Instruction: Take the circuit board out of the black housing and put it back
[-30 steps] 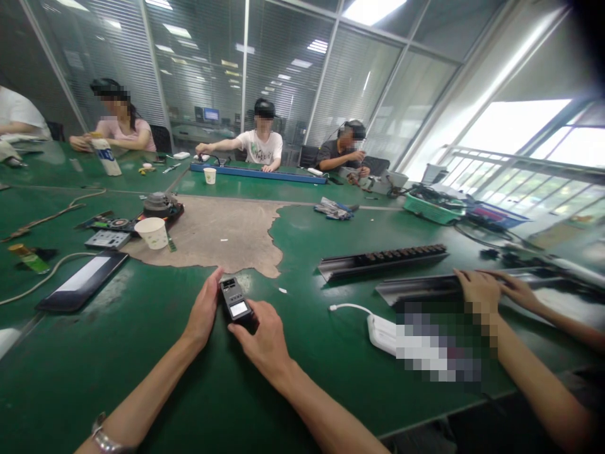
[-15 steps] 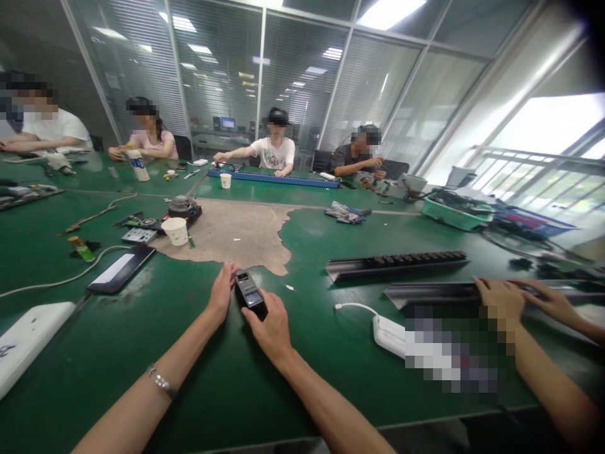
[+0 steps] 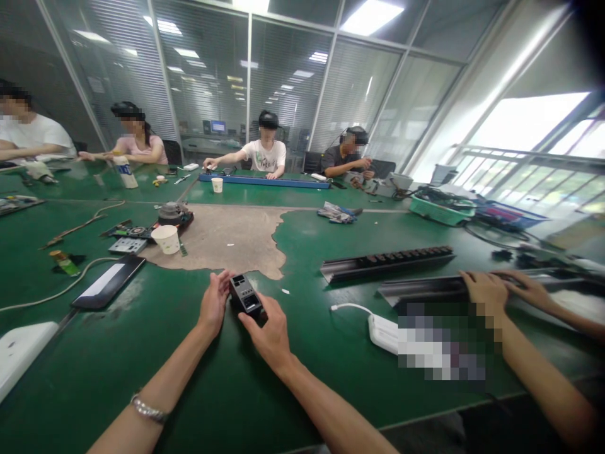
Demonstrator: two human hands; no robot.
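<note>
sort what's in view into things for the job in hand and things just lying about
Job in hand:
- small dark device, held in the right hand, left hand beside it

Apparently lying about:
- nearer paper cup
- small bottle
- green basket

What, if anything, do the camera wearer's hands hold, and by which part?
The right hand holds a small grey-and-black rectangular device by its near end. The left hand is beside its far end; contact there is unclear.
</note>
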